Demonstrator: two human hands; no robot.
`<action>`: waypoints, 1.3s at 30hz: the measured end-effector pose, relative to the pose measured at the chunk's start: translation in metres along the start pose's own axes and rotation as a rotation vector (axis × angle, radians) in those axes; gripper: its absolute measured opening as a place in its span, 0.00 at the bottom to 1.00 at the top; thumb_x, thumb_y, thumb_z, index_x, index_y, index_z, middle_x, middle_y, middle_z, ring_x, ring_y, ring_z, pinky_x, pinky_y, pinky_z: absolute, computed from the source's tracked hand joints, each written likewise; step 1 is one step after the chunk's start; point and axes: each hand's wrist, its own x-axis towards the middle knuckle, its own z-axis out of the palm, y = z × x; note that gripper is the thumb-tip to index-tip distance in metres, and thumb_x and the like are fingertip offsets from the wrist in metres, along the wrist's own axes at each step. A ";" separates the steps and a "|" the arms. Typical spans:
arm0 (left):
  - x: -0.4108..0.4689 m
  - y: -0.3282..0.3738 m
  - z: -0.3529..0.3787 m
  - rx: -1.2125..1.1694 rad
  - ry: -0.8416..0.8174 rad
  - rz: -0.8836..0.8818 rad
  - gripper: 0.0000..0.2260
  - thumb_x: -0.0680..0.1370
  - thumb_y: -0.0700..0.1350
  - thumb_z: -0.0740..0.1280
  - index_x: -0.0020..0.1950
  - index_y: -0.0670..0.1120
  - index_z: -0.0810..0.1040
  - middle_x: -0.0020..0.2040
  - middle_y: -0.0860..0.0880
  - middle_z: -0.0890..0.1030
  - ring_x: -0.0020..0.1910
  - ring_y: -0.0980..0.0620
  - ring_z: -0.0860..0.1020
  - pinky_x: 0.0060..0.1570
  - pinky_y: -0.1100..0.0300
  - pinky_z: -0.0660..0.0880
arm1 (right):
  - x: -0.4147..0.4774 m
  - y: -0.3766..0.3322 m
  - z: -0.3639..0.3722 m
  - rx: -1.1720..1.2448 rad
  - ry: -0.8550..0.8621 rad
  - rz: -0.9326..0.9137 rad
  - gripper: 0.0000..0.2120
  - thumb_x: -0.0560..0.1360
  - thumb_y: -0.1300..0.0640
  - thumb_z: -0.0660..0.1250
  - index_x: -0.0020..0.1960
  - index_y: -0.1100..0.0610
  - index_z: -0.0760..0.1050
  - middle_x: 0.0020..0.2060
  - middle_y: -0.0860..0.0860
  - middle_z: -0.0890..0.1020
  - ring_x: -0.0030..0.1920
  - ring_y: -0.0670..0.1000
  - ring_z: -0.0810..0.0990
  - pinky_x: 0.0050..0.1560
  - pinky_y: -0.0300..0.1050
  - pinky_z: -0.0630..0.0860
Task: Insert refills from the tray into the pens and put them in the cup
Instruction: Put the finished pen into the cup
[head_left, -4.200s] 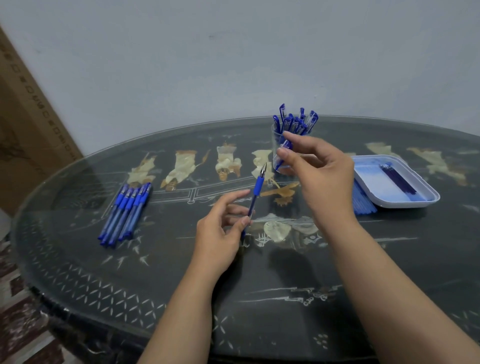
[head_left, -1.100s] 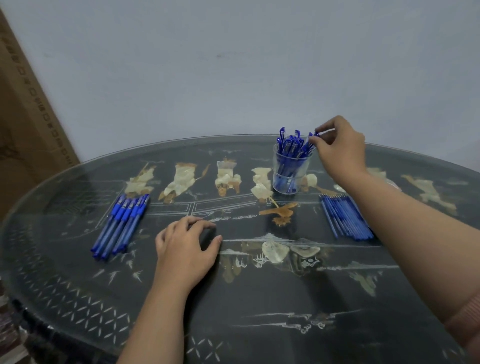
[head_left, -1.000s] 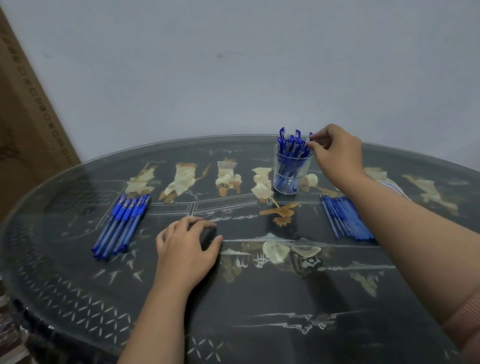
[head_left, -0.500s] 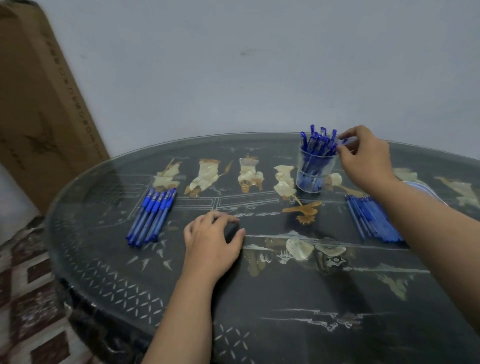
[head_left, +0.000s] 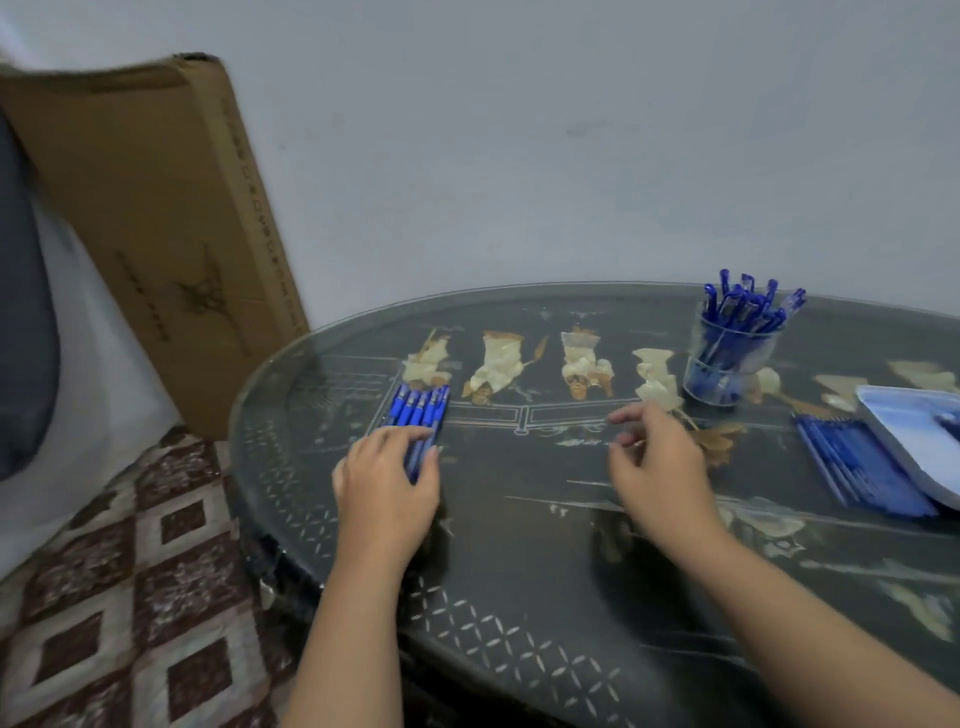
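Left hand (head_left: 387, 483) fingers flat on row of blue plastic pens (head_left: 418, 408), centre-left. Right hand (head_left: 657, 467) mid-frame, loosely curled, empty. Clear plastic cup (head_left: 727, 364) upper right.

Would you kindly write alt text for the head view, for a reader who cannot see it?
A person's left hand touches a row of blue pens on a dark table; the right hand holds nothing. A cup of pens stands farther right.
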 end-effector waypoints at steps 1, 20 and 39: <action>0.001 -0.007 -0.006 0.021 -0.006 -0.029 0.10 0.77 0.48 0.68 0.58 0.53 0.80 0.58 0.53 0.78 0.63 0.48 0.73 0.65 0.48 0.65 | -0.002 -0.004 0.014 -0.014 -0.049 -0.016 0.11 0.74 0.66 0.65 0.50 0.51 0.74 0.41 0.49 0.76 0.41 0.46 0.74 0.44 0.43 0.69; 0.000 -0.032 -0.007 0.172 -0.150 -0.082 0.18 0.80 0.56 0.61 0.69 0.56 0.70 0.68 0.56 0.70 0.70 0.52 0.64 0.71 0.52 0.55 | 0.020 -0.106 0.154 -0.296 -0.179 0.265 0.08 0.77 0.54 0.63 0.50 0.57 0.77 0.52 0.55 0.81 0.58 0.57 0.77 0.59 0.50 0.72; 0.000 -0.033 -0.009 0.175 -0.155 -0.068 0.16 0.80 0.56 0.60 0.68 0.57 0.71 0.68 0.57 0.70 0.70 0.54 0.63 0.71 0.52 0.55 | 0.028 -0.102 0.133 -0.205 -0.164 0.345 0.04 0.76 0.57 0.67 0.46 0.58 0.75 0.49 0.54 0.81 0.52 0.57 0.80 0.43 0.44 0.73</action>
